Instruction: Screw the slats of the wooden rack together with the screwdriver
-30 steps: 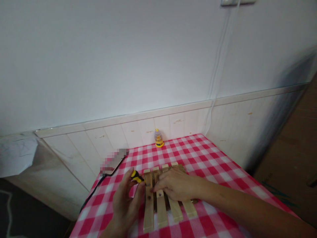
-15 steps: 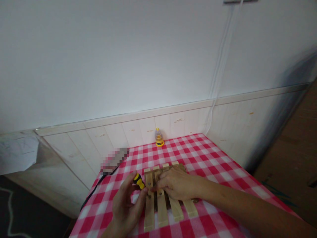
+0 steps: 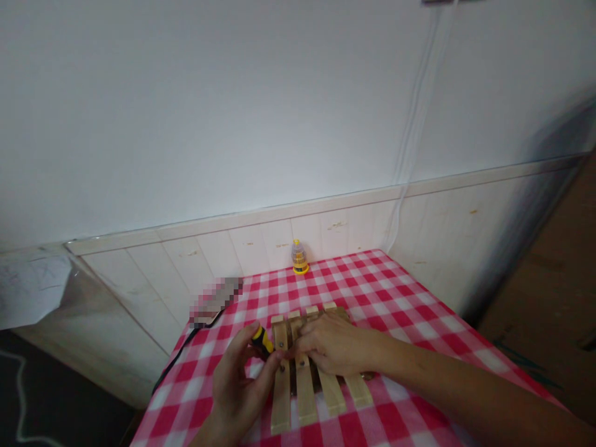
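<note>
My left hand [image 3: 239,379] is closed around a screwdriver [image 3: 261,338] with a short yellow and black handle. The tool leans toward the leftmost slat of a wooden slatted piece [image 3: 306,397], and its tip is hidden by my thumb. Pale slats lie side by side across darker wood, with dark screw heads showing on the two left ones. Over the upper right part of this piece lies my right hand [image 3: 328,344], fingers curled and pressed on the slats. Its fingertips meet my left thumb; whether they pinch anything small cannot be seen.
Under everything is a red and white checked tablecloth [image 3: 395,347]. A clear and yellow cone-shaped container [image 3: 300,257] stands at the back edge by the wall [image 3: 261,136]. To the left lies a blurred-out flat object [image 3: 216,304] with a dark strap. Brown cardboard [image 3: 544,279] rises at right.
The screwdriver handle has turned a little in my left hand, and my left thumb has shifted slightly right toward my right fingertips. The slatted piece and my right hand stay nearly still.
</note>
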`<state>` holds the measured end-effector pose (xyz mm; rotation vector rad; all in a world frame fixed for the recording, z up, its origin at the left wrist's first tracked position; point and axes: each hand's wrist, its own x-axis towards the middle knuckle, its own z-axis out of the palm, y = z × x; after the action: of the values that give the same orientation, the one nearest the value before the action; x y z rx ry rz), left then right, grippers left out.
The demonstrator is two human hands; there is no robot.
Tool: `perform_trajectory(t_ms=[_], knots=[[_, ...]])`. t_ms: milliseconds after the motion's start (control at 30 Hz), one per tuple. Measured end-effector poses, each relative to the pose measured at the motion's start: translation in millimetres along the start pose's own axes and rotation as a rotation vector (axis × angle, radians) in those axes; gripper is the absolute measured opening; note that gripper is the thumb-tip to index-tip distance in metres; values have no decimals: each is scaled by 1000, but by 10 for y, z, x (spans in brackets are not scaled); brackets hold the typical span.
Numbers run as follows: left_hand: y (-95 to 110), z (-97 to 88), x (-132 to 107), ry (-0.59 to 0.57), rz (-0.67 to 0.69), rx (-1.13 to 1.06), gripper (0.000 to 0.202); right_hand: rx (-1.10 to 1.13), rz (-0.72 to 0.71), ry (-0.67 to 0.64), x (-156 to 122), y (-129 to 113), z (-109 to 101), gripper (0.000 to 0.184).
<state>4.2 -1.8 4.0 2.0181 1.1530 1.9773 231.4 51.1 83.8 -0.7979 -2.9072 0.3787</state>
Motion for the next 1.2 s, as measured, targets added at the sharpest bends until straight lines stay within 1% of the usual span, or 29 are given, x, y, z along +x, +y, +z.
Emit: perform_trajectory(t_ms=[133, 233, 400, 667, 800, 1000, 1200], knots=[[38, 4, 34, 23, 33, -12, 49, -5, 4, 5, -8, -2, -3, 35], [63, 26, 55, 38, 42, -3, 48, 8, -20, 12, -7, 9, 3, 37], [60, 45, 49, 83, 30, 23, 46, 33, -32, 24, -8, 11, -2, 37], [23, -22, -32, -39, -7, -53, 45, 9, -26, 1, 0, 29, 22, 39], [4, -34, -82, -50, -34, -77, 45, 17, -38, 18, 7, 38, 35, 38], [-47, -70, -125, -50, -102, -55, 39, -7, -29, 0, -3, 4, -3, 38], [-54, -103, -116, -86, -110, -54, 38, 12, -32, 2, 0, 4, -24, 38]])
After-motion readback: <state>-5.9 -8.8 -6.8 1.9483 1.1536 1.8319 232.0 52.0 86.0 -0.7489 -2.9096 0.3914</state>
